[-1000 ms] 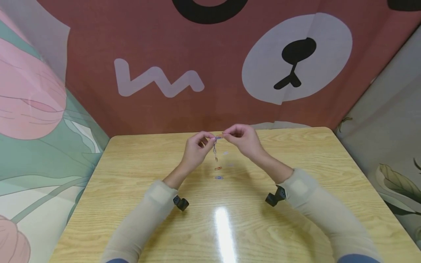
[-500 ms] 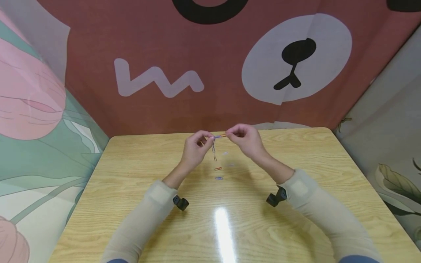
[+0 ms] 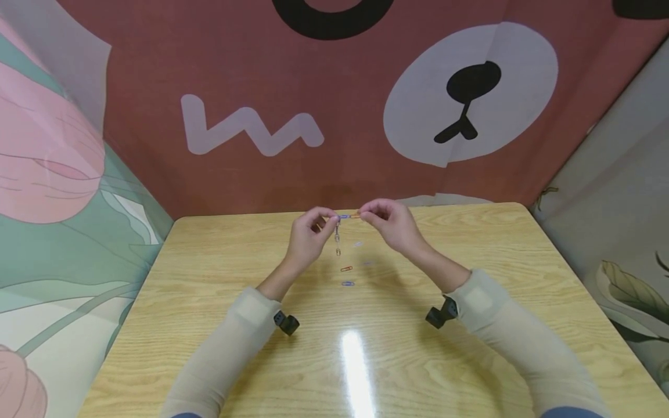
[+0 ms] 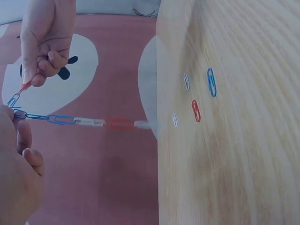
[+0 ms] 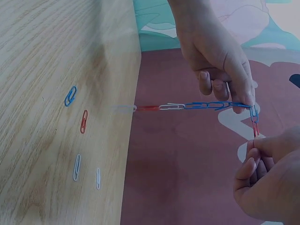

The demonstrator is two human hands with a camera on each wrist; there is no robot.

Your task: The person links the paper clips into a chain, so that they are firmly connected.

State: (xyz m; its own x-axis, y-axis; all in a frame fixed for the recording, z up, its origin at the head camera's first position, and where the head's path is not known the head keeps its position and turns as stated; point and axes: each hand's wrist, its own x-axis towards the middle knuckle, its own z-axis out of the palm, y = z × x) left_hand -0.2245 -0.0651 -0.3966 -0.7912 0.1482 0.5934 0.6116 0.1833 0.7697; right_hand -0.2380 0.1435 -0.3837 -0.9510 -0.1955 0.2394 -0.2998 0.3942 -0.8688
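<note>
Over the far part of the table, my left hand [image 3: 308, 235] pinches a chain of paper clips [image 5: 194, 106] between thumb and finger. Blue, white and red clips hang below those fingertips, and the chain's lower end is blurred in both wrist views. My right hand [image 3: 392, 226] pinches a red paper clip [image 5: 255, 128] by its end; the fingertips hide part of it. Between the hands, a blue paper clip [image 5: 253, 113] joins that red one to the chain, the two stretched in a line.
Below the hands, a loose red paper clip [image 4: 196, 111] and a blue one [image 4: 212, 82] lie on the wooden table [image 3: 209, 325]. Two white clips lie near them, one white clip [image 4: 186, 81] beside the blue one. A printed cloth [image 3: 251, 186] hangs behind the table's far edge.
My hands have drawn slightly apart, showing more of the blue and red clips between them. The hanging chain has shifted a little left with my left hand. The loose clips have not moved.
</note>
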